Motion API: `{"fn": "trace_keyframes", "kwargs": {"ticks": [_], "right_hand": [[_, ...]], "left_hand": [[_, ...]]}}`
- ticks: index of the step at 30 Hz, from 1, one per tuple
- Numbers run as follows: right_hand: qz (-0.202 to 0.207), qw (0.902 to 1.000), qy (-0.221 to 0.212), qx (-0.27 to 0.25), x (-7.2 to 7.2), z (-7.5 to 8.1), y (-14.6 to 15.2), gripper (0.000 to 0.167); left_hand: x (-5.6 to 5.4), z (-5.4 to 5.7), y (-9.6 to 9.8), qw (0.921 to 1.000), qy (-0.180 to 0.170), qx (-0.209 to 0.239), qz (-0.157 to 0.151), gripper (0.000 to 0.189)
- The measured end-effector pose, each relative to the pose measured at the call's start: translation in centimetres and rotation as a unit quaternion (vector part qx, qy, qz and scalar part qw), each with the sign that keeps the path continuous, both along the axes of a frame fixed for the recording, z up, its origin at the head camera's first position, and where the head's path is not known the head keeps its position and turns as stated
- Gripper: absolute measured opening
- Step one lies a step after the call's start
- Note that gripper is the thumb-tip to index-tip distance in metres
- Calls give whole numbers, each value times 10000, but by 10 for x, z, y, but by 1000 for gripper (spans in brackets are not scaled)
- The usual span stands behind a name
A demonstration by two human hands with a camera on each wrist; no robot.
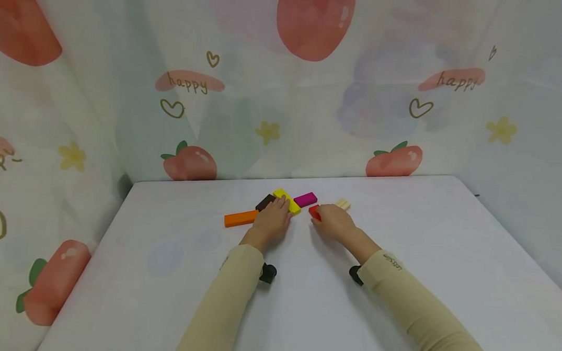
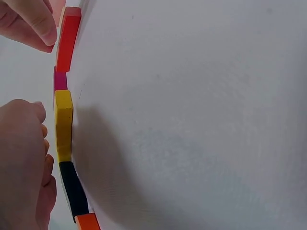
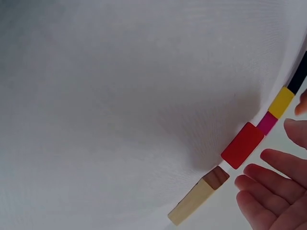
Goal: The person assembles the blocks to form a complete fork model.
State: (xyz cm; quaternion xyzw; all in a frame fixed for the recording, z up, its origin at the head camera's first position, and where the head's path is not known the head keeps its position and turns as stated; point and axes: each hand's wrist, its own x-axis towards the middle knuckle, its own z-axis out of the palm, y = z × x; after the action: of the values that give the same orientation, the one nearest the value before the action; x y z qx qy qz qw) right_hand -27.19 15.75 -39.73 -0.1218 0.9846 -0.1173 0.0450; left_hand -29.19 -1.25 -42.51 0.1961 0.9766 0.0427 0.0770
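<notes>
In the head view my left hand (image 1: 273,219) lies over the yellow block (image 1: 296,208), its fingers loosely extended beside the dark block (image 1: 264,202). The left wrist view shows that hand's fingers close by the yellow block (image 2: 64,127). My right hand (image 1: 336,223) is at the red block (image 1: 313,212), which it partly hides. Seen from the right wrist, the fingers are straight and spread, a small gap away from the red block (image 3: 243,145). Past the right hand lies a pale wooden block (image 1: 343,203), with a brown end (image 3: 216,178).
An orange block (image 1: 240,219) lies left of the left hand, its end near the dark block. A magenta block (image 1: 305,199) sits behind, between the yellow and red ones. All rest on a white table (image 1: 172,296) before a fruit-patterned cloth backdrop (image 1: 284,92).
</notes>
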Motion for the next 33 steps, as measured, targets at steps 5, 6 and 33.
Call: {"fn": "trace_keyframes", "kwargs": {"ticks": [5, 6, 33], "right_hand": [[71, 9999, -39, 107, -1, 0, 0, 16], [93, 9998, -37, 154, -1, 0, -1, 15], [310, 9991, 266, -65, 0, -1, 5, 12]], "left_hand": [[-1, 0, 2, 9999, -57, -55, -99, 52], [-1, 0, 2, 9999, -72, -65, -122, 52], [1, 1, 5, 9996, -254, 21, -144, 50]]}}
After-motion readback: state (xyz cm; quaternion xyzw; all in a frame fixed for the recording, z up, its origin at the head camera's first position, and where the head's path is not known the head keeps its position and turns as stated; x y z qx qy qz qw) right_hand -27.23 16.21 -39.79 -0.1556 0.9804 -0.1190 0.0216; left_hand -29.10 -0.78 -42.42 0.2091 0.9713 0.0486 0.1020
